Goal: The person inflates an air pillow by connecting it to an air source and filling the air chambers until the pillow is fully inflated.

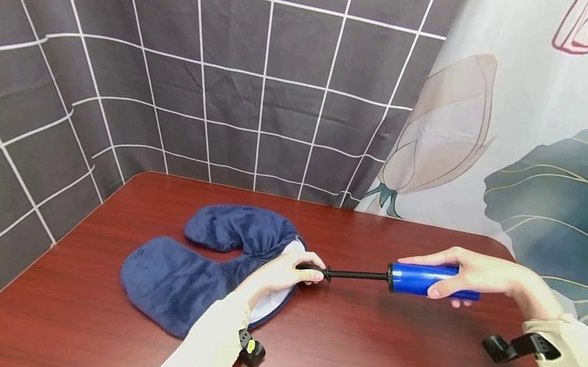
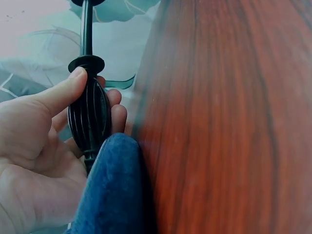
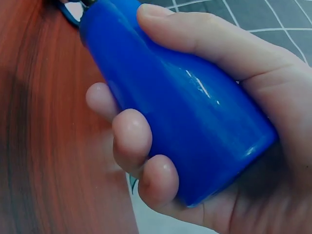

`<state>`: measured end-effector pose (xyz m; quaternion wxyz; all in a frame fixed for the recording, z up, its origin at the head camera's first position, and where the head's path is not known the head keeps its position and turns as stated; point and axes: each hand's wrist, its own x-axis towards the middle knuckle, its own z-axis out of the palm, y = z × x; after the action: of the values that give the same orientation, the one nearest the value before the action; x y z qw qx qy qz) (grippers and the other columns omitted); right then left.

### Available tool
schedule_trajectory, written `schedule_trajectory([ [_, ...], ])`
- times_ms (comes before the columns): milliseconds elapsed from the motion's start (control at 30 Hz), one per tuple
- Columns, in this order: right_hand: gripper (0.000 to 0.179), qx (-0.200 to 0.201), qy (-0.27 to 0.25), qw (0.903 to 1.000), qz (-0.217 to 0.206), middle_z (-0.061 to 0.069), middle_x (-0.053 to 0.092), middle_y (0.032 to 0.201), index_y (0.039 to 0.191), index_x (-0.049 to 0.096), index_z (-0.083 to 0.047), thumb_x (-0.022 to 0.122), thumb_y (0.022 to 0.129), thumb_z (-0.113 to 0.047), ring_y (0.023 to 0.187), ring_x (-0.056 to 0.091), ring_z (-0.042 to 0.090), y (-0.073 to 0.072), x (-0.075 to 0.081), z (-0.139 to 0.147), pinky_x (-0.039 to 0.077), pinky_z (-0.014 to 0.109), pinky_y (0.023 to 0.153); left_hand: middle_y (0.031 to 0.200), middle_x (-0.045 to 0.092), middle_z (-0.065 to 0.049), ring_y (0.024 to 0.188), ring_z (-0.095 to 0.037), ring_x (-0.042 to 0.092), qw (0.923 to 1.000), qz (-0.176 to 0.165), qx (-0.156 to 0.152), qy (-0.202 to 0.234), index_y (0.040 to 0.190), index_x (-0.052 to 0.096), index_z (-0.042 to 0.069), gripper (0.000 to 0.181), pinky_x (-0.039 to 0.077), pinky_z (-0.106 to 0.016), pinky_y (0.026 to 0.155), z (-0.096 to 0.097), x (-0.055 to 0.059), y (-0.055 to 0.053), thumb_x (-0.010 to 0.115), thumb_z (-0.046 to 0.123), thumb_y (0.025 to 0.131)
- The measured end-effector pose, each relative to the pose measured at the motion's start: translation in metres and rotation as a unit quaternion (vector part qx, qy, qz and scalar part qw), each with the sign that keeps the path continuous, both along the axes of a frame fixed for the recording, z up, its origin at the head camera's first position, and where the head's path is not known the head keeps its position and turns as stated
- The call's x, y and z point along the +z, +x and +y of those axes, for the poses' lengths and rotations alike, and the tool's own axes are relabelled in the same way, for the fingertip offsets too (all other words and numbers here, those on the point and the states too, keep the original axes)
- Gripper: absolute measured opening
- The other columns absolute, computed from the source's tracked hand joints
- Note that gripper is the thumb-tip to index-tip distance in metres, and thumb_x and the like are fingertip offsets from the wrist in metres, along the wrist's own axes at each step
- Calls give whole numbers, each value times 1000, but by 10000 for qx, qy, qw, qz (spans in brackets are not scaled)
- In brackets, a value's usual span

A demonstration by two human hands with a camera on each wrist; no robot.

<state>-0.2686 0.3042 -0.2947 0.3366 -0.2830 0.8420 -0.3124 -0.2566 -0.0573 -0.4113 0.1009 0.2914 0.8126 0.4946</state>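
A hand air pump (image 1: pixel 409 279) with a blue barrel spans the space between both hands, its black rod (image 1: pixel 357 274) drawn out. My left hand (image 1: pixel 281 273) grips the black ribbed handle (image 2: pixel 90 114), thumb up against the round collar. Around the blue barrel (image 3: pixel 180 107) curl the fingers and thumb of my right hand (image 1: pixel 475 275). Under the left hand lies a navy plush U-shaped neck pillow (image 1: pixel 161 284), its curved outer side open on a white inside (image 1: pixel 265 306). The pillow's edge overlaps the handle's lower end in the left wrist view.
The reddish-brown wooden table (image 1: pixel 360 356) carries the pillow. A dark grey curtain (image 1: pixel 227 99) with white grid lines hangs behind and at the left. At the right hangs a pale curtain (image 1: pixel 518 71) with flower and leaf prints.
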Motion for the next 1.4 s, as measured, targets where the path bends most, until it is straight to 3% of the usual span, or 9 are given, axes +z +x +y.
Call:
schedule_trajectory([
  [167, 60, -110, -35, 9999, 61, 19, 63, 114, 149, 44, -22, 66, 94, -18, 56, 63, 18, -4, -4, -1, 51, 33, 45, 96, 69, -23, 76, 0, 57, 9996, -162, 49, 212, 110, 64, -4, 22, 49, -15, 74, 2, -1, 0, 61, 12, 95],
  [367, 58, -153, -65, 9998, 90, 16, 67, 103, 145, 50, -23, 69, 91, -23, 52, 61, 21, -13, -11, -29, 49, 28, 44, 99, 68, -28, 76, 0, 57, 9977, -406, 150, 522, 110, 64, -7, 22, 49, -14, 74, 2, 0, 1, 61, 8, 94],
  [733, 55, -177, 107, 9998, -9, 13, 69, 88, 139, 56, -31, 73, 87, -33, 50, 57, 20, -26, -24, -88, 49, 27, 46, 91, 66, -28, 74, 1, 56, 9963, -194, 39, 840, 108, 63, -11, 22, 49, -14, 72, -2, -6, -3, 61, 4, 93],
  [900, 54, -56, 143, 9999, 37, 9, 68, 90, 138, 58, -33, 73, 86, -35, 51, 57, 18, -29, -31, -104, 50, 28, 48, 92, 66, -29, 74, -1, 56, 9965, -183, 9, 816, 110, 63, -10, 23, 49, -16, 73, -4, -7, -2, 61, 6, 93],
  [1100, 55, 20, 144, 9999, 23, 8, 68, 89, 140, 55, -33, 72, 88, -34, 52, 58, 18, -27, -35, -95, 51, 29, 49, 105, 68, -27, 83, 0, 57, 9979, -311, 39, 566, 114, 63, -7, 26, 48, -16, 82, -2, -4, 0, 62, 9, 93],
  [1267, 57, 111, 179, 9998, -6, 11, 65, 105, 143, 50, -34, 70, 90, -32, 54, 60, 16, -21, -31, -68, 53, 30, 50, 107, 69, -18, 91, -1, 53, 9999, -99, 44, -74, 118, 64, 1, 29, 41, -17, 89, -2, 0, 4, 62, 18, 95],
  [1400, 58, 116, 116, 9998, -99, 14, 63, 113, 146, 48, -30, 68, 92, -26, 56, 62, 17, -17, -23, -42, 53, 32, 50, 105, 68, -16, 89, -2, 54, 9999, 41, 26, -161, 118, 64, 2, 27, 42, -18, 88, -2, -1, 5, 62, 17, 95],
])
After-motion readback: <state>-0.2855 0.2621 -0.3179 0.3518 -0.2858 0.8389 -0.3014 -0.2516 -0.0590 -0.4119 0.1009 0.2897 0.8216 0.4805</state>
